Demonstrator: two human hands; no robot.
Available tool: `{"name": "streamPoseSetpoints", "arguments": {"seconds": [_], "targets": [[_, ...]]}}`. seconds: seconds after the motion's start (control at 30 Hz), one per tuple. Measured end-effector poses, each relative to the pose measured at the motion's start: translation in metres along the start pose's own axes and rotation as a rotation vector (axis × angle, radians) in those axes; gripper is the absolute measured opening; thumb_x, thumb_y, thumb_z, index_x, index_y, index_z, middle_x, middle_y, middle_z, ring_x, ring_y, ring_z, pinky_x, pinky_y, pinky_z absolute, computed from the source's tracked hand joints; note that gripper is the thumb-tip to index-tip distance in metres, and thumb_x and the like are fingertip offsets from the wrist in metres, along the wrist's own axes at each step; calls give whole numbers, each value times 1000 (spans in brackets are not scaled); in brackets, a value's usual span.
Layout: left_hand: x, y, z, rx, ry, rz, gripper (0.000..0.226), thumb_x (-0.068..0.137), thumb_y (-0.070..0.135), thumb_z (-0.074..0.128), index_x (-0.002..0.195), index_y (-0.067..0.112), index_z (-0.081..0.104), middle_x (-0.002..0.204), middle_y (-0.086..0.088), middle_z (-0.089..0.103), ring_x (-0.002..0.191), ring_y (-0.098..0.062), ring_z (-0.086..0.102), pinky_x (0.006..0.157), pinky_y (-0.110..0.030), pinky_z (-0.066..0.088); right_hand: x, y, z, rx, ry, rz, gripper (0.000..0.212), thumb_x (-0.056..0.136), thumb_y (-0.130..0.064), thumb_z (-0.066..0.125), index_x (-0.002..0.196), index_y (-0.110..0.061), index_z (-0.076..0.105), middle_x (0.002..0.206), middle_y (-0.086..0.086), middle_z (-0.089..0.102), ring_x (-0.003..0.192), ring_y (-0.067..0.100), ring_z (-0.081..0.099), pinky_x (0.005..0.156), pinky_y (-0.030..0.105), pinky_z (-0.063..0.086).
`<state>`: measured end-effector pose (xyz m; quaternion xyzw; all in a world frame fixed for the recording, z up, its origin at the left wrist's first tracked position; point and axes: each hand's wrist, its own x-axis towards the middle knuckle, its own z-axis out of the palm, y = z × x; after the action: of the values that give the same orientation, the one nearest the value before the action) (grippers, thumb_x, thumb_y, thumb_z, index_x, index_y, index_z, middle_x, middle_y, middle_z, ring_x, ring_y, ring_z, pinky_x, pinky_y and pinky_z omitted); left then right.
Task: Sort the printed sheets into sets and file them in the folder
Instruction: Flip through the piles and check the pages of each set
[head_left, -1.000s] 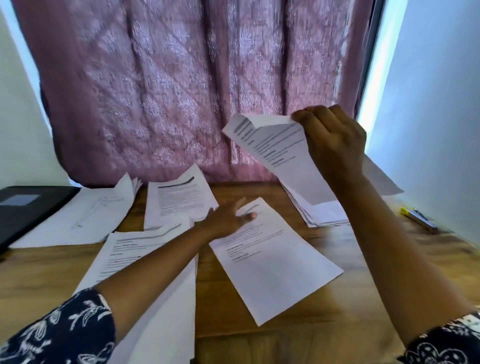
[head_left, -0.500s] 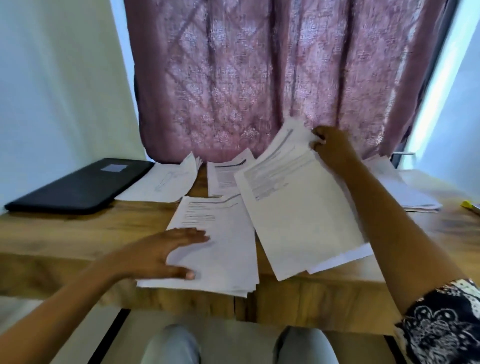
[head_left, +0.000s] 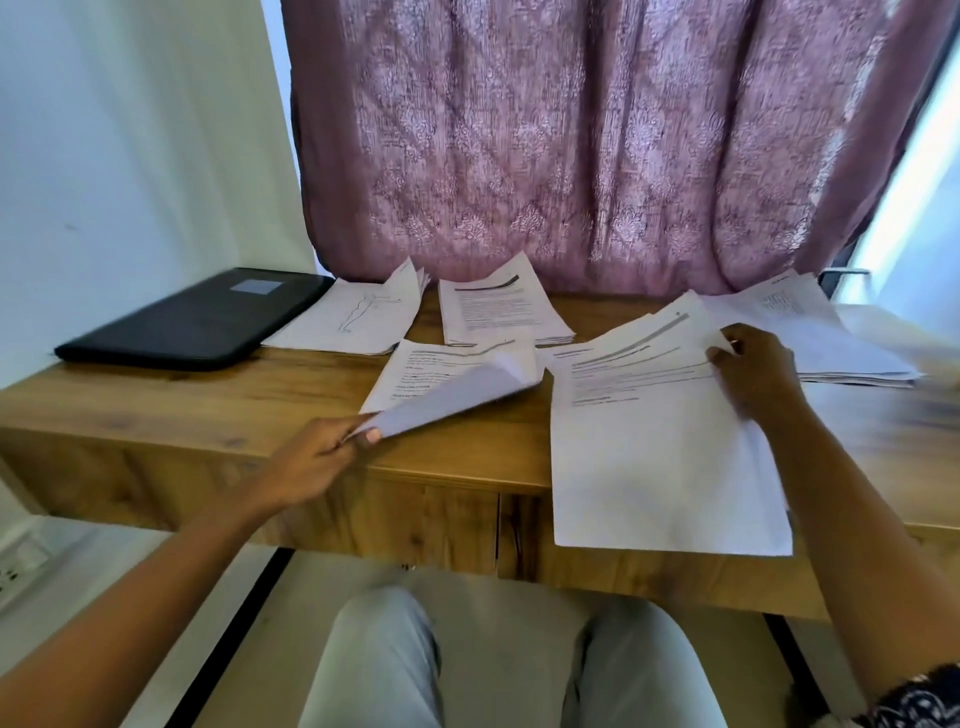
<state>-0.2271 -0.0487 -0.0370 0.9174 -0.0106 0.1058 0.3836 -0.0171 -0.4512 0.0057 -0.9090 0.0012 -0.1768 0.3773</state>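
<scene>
Where the wooden table (head_left: 156, 410) meets the pink patterned curtain (head_left: 571, 145) at 12 o'clock, 2 paper piles lie side by side: the drawing stack (head_left: 358, 317), its top page bearing a line figure, toward 11 o'clock, and the text stack (head_left: 498, 312) just on its 3 o'clock side. The black folder (head_left: 197, 322) lies closed and flat at 10 o'clock, just beside the drawing stack. The near stack (head_left: 415, 374) sits toward the table's middle, at 6 o'clock from the text stack. The left hand (head_left: 317, 462) pinches the near corner of that pile's top sheet (head_left: 457, 400) between thumb and fingers; the sheet is lifted and curled, blank underside showing. The right hand (head_left: 758, 374), at 3 o'clock from the left, has its fingers curled on the far right edge of the held sheets (head_left: 660, 457), at least 2, fanned at the top. Their lower part hangs past the table's near edge. The right stack (head_left: 831, 343) lies at 2 o'clock, partly behind that hand. The person's knees (head_left: 384, 660) show below the table at 6 o'clock.
</scene>
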Motion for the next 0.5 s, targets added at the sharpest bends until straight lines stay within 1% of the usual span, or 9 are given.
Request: {"name": "streamPoseSetpoints", "arguments": {"seconds": [0.03,0.07,0.1,0.17,0.23,0.3,0.4,0.43,0.5], "targets": [[1,1,0,-48,27,-45,77,77,78,42,129,24,56,103,10,63,89,3,58,67,-7,43,-1,1,1,-8,-8,16,39,93,-16,57,132,-7,54,128,20,58,122,38,48,102,37,37],[2,3,0,-82,34,-70,77,79,74,45,129,17,57,103,9,64,91,1,58,69,-7,42,-2,0,5,-11,-22,29,40,93,-16,58,132,-6,54,129,20,58,123,37,48,102,35,37],[2,3,1,-103,34,-72,82,76,79,46,128,18,57,102,12,63,93,0,58,71,-8,42,-3,-2,12,-4,-38,44,41,92,-15,59,131,-6,54,130,19,57,122,36,49,100,33,37],[0,8,5,-115,17,-44,89,65,90,44,125,25,56,103,22,61,96,1,60,73,-6,42,-7,-12,31,56,-75,43,39,90,-13,61,128,-4,56,128,19,58,117,33,53,96,31,39],[0,13,12,-133,-10,-9,82,62,92,43,122,38,54,102,33,61,99,11,58,73,-2,42,-13,-28,55,115,-133,24,39,90,-11,61,128,-4,56,129,17,58,116,33,54,96,31,40],[-1,17,17,-127,-69,14,68,56,96,41,112,61,53,105,45,56,104,20,52,76,0,41,-18,-50,77,151,-196,25,37,90,-9,58,126,-5,58,130,15,58,119,33,53,95,28,39],[0,13,21,-61,-157,35,35,76,82,41,111,79,41,131,39,39,118,16,40,82,-2,43,-20,-76,107,237,-293,89,36,91,-9,50,126,-7,57,129,14,58,116,33,54,96,34,43],[0,11,21,-49,-183,40,31,83,73,42,113,79,38,135,40,34,120,16,37,83,-2,43,-20,-81,114,256,-322,124,36,93,-12,48,128,-6,56,128,15,58,113,32,56,96,36,44],[2,7,21,13,-234,83,36,83,75,42,119,77,36,133,49,31,124,20,33,99,-6,36,-23,-86,122,356,-395,185,32,97,-21,45,122,-5,58,117,11,59,96,24,55,88,33,43]]}}
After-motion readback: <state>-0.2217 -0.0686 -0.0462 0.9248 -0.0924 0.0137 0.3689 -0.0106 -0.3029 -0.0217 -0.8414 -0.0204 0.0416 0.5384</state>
